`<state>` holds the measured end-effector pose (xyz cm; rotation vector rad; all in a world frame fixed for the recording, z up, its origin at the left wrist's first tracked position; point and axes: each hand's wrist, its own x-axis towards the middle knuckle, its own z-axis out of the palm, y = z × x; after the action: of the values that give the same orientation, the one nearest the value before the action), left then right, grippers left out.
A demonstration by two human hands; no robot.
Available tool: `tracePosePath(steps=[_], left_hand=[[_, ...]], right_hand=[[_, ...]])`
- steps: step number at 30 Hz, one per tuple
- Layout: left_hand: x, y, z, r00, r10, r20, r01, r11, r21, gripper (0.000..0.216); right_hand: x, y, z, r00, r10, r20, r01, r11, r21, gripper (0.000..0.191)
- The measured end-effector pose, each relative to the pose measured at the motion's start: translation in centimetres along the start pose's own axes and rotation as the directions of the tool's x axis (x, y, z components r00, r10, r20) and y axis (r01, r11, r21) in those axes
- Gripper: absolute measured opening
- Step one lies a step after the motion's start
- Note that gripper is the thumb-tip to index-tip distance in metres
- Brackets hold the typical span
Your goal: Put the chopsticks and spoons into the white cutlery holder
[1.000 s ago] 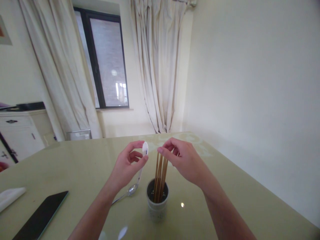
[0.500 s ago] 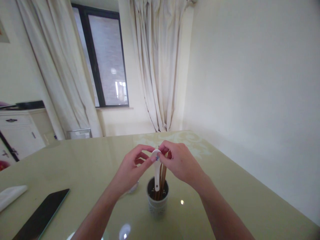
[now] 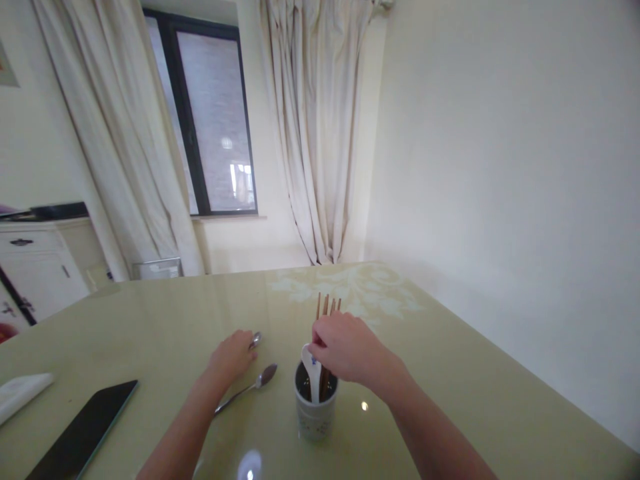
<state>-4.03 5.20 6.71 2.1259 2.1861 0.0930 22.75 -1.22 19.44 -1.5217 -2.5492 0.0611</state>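
A pale patterned cup (image 3: 314,423) stands upright on the table, with several brown wooden chopsticks (image 3: 327,305) rising from it. Inside the cup, a white ceramic spoon (image 3: 313,377) leans with its bowl end up. My right hand (image 3: 353,348) is closed at the spoon's upper end, thumb and fingers pinched on it beside the chopsticks. To the left, my left hand (image 3: 233,360) is low over the table, its fingers curled around a metal spoon (image 3: 255,340) whose bowl peeks out. A second metal spoon (image 3: 250,387) lies just in front of that hand.
A black phone-like slab (image 3: 85,427) and a white object (image 3: 23,393) lie at the left of the glossy green table (image 3: 450,393). A wall (image 3: 500,167) runs along the right edge. Curtains, a window and a white cabinet (image 3: 43,263) are beyond.
My left hand has left the ceramic spoon and moved left and down to a metal spoon. The ceramic spoon has sunk lower into the cup, with my right hand following it down.
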Motion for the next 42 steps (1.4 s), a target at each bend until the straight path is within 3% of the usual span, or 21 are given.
tracePosePath(steps=[7, 10, 13, 15, 17, 20, 26, 30, 34, 39, 42], left_hand=[[0.1, 0.0, 0.3, 0.999, -0.054, -0.005, 0.053, 0.996, -0.068, 0.028], [0.3, 0.2, -0.8, 0.998, -0.039, -0.051, 0.031, 0.989, -0.146, 0.024], [0.2, 0.9, -3.0, 0.991, 0.003, -0.133, -0.038, 0.964, -0.264, 0.026], [-0.5, 1.8, -4.9, 0.975, 0.055, -0.217, -0.155, 0.866, -0.476, 0.028], [-1.8, 3.2, -6.8, 0.944, 0.122, -0.308, -0.311, 0.648, -0.695, 0.029], [-4.3, 5.6, -9.2, 0.881, 0.231, -0.413, -0.473, 0.393, -0.789, 0.027], [-8.1, 9.2, -11.1, 0.827, 0.266, -0.495, -0.556, 0.266, -0.788, 0.017], [-9.0, 10.1, -11.4, 0.817, 0.233, -0.528, -0.575, 0.266, -0.774, 0.016], [-8.4, 9.7, -11.2, 0.830, 0.263, -0.492, -0.557, 0.351, -0.752, 0.028], [-6.4, 8.7, -8.8, 0.880, 0.393, -0.267, -0.467, 0.608, -0.642, 0.026], [-5.7, 8.7, -7.2, 0.879, 0.461, -0.120, -0.430, 0.660, -0.616, 0.026]], right_hand=[[-0.3, -0.3, 0.1, 0.994, -0.039, 0.107, 0.037, 0.999, 0.015, 0.016], [-0.6, -0.4, -0.5, 0.984, -0.029, 0.173, 0.018, 0.998, 0.066, 0.028], [-0.7, -0.3, -1.0, 0.994, -0.031, 0.107, 0.023, 0.997, 0.078, 0.035], [-0.6, -0.3, -1.3, 1.000, -0.024, 0.012, 0.023, 0.995, 0.093, 0.038], [-0.5, -0.3, -1.6, 0.996, -0.001, -0.089, 0.017, 0.984, 0.177, 0.042], [-0.5, -0.5, -2.1, 0.965, 0.040, -0.259, 0.064, 0.922, 0.382, 0.037], [-1.1, -0.9, -2.8, 0.904, 0.105, -0.414, 0.173, 0.797, 0.579, 0.025], [-1.7, -1.1, -3.3, 0.880, 0.114, -0.461, 0.194, 0.800, 0.568, 0.023], [-2.5, 0.0, -4.2, 0.866, 0.129, -0.483, 0.198, 0.799, 0.568, 0.026], [-3.3, 2.1, -5.4, 0.897, 0.130, -0.422, 0.105, 0.865, 0.490, 0.027], [-3.3, 2.4, -5.5, 0.933, 0.121, -0.339, 0.027, 0.915, 0.402, 0.027]])
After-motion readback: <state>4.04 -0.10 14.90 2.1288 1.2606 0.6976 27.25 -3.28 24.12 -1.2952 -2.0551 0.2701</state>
